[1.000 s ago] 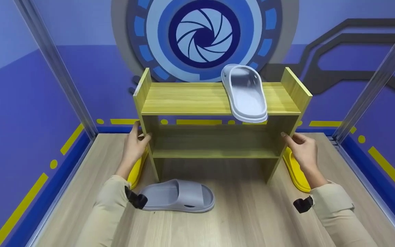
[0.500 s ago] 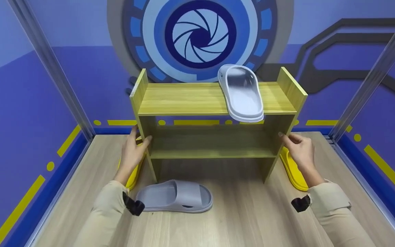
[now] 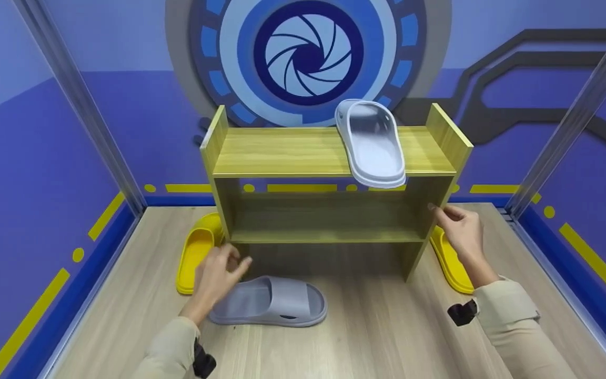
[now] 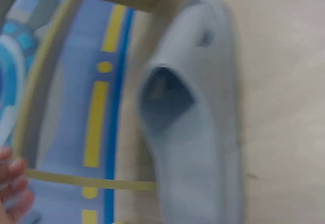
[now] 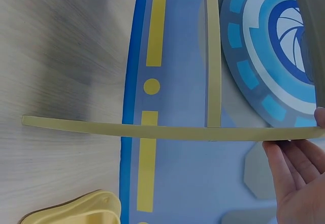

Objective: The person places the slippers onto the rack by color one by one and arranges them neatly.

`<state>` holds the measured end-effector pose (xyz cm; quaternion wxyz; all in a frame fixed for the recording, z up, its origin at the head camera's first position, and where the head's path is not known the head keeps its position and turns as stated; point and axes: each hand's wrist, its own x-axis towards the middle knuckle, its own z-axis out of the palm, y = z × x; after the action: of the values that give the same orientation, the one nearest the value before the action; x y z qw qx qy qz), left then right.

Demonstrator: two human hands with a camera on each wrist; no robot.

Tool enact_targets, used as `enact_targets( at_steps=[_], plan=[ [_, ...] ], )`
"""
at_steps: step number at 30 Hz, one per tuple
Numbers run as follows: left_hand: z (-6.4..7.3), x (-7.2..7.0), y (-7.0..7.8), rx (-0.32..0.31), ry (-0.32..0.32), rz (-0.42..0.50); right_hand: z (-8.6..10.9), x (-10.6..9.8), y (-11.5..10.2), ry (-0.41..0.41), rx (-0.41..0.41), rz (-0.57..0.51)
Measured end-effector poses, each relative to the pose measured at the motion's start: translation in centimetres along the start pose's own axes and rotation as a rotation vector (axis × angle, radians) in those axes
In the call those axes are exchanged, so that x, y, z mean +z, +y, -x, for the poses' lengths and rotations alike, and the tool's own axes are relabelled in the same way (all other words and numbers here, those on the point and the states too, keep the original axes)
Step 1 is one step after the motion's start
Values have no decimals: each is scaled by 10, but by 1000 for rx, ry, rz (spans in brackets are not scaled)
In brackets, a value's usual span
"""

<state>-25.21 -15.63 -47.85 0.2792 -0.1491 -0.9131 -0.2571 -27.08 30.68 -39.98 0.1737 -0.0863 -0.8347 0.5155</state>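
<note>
A wooden shoe rack [image 3: 282, 151] stands on the table, and my right hand [image 3: 463, 231] grips its right side panel, thumb on the inner face and fingers outside. The right wrist view shows that panel [image 5: 172, 132] held near its upper part. My left hand [image 3: 218, 275] is off the rack, fingers loosely bent and holding nothing, at the rack's lower left. It hovers by the heel end of a grey slide slipper [image 3: 293, 301] lying in front. In the left wrist view this slipper [image 4: 195, 117] is blurred. A pale grey slipper [image 3: 376, 150] rests on the top shelf, its heel past the front edge.
One yellow slipper [image 3: 192, 255] lies left of the rack, partly behind it and my left hand. Another yellow slipper [image 3: 451, 266] is on the right, partly covered by my right hand. Patterned blue walls [image 3: 124, 131] with metal posts [image 3: 79, 100] enclose the table [image 3: 366, 337].
My left hand has let go of the rack's left panel and come down toward the front, uncovering the left yellow slipper. My right hand keeps its grip, and the rack stands still.
</note>
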Motion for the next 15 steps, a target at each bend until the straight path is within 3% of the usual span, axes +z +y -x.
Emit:
enact_targets(
  at_steps=[3,6,8,11,15],
  plan=[
    [11,11,0,241,-118,-39,-1,0,0,1,7,-4],
    [18,19,0,395,-255,-73,-1,1,0,1,8,-3],
    [22,23,0,426,-352,-87,-1,1,1,4,3,-3],
    [27,27,-1,416,-474,-82,-1,1,1,3,-3,-12],
    [33,34,-7,382,-573,-64,-1,1,1,3,-7,-38]
  ],
)
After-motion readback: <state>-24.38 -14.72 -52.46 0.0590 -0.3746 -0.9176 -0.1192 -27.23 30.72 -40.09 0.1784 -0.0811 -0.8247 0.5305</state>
